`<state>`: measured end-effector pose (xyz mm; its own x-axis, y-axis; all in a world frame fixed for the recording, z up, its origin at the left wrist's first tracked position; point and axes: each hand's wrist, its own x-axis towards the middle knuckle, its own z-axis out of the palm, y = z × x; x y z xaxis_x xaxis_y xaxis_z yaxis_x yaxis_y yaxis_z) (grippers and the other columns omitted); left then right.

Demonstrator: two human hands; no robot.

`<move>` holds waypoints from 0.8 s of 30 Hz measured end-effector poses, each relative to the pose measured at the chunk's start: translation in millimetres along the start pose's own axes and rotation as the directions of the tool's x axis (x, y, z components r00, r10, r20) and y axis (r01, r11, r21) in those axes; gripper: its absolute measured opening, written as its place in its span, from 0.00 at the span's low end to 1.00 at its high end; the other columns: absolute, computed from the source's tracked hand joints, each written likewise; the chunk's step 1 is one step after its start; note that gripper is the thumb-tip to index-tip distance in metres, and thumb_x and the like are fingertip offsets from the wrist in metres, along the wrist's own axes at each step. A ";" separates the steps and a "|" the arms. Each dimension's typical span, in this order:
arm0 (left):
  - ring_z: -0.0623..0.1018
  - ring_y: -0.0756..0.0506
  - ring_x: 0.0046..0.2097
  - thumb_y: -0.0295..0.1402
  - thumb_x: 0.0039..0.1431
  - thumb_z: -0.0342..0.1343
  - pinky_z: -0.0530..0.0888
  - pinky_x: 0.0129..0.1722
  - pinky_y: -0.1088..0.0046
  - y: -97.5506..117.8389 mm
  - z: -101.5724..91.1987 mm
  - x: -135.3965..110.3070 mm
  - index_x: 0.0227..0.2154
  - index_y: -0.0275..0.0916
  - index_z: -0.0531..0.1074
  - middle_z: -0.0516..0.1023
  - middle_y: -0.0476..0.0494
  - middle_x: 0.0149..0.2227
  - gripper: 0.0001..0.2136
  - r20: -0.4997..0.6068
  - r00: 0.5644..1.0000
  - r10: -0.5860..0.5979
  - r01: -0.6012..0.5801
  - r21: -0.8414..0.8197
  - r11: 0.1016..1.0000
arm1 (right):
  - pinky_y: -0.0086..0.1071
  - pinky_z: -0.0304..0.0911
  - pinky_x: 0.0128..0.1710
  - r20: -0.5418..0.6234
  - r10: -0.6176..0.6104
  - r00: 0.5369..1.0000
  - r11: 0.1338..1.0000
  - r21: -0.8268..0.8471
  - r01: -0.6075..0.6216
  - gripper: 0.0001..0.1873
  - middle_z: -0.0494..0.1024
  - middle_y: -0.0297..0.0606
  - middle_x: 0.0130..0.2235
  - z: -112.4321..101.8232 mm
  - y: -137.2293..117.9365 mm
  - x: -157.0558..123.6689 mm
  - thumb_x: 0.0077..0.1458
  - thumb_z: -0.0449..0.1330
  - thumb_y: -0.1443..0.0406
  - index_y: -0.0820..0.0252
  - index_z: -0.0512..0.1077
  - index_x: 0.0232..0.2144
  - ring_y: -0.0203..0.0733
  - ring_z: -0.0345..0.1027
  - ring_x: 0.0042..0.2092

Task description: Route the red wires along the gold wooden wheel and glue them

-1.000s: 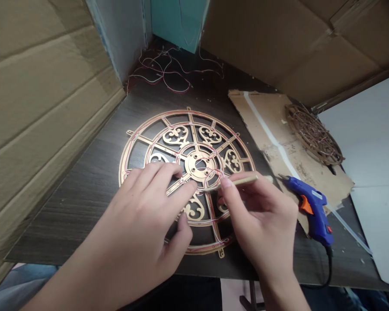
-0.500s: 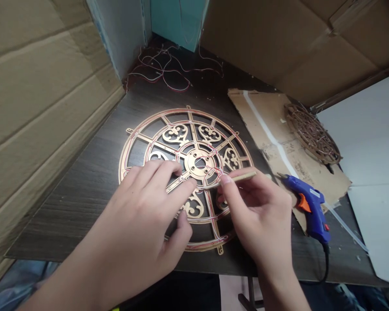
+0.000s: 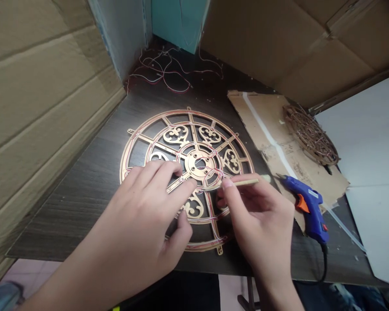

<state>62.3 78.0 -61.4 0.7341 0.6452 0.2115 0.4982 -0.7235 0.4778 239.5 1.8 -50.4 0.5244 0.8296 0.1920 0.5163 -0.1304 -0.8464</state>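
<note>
The wheel-shaped fretwork panel (image 3: 197,164) lies flat on the dark wood-grain tabletop (image 3: 68,216), at lower centre of the frame. Thin red and white wires (image 3: 210,172) run along its gilt rim and spokes and loop around the hub.

The left hand (image 3: 142,203) is spread, its fingers apart and resting on the panel, left of and below the hub. The right hand (image 3: 259,211) pinches a thin wooden stick (image 3: 246,182), which projects rightward over the rim; the forefinger tip sits just beside the wires.

To the right, a blue hot glue gun (image 3: 311,211) with an orange trigger lies beside a cardboard sheet (image 3: 266,125). A second wired fretwork panel (image 3: 311,136) rests on the sheet. Loose wires (image 3: 168,71) lie at upper centre.
</note>
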 end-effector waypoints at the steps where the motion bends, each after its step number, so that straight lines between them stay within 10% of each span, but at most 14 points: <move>1: 0.70 0.36 0.53 0.29 0.62 0.52 0.68 0.53 0.48 0.4 0.2 0.3 0.51 0.42 0.73 0.70 0.40 0.54 0.16 0.001 1.000 -0.004 0.004 0.002 1.000 | 0.23 0.72 0.31 -0.001 0.002 1.000 1.000 0.007 -0.002 0.03 0.81 0.31 0.32 0.0 0.5 -0.1 0.62 0.65 0.65 0.56 0.78 0.34 0.33 0.76 0.30; 24: 0.70 0.36 0.51 0.28 0.62 0.52 0.70 0.49 0.49 -3.3 -2.2 -0.9 0.50 0.41 0.72 0.70 0.38 0.52 0.14 -0.051 0.996 0.067 -0.067 0.001 0.998 | 0.25 0.70 0.29 0.016 0.032 0.999 0.995 0.095 -0.033 0.05 0.79 0.30 0.29 4.6 3.2 4.3 0.61 0.64 0.65 0.58 0.76 0.32 0.34 0.74 0.29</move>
<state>58.9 80.3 -61.3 0.7417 0.6067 0.2861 0.4479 -0.7655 0.4619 240.3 7.4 -54.6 0.5293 0.8337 0.1572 0.4321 -0.1054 -0.8957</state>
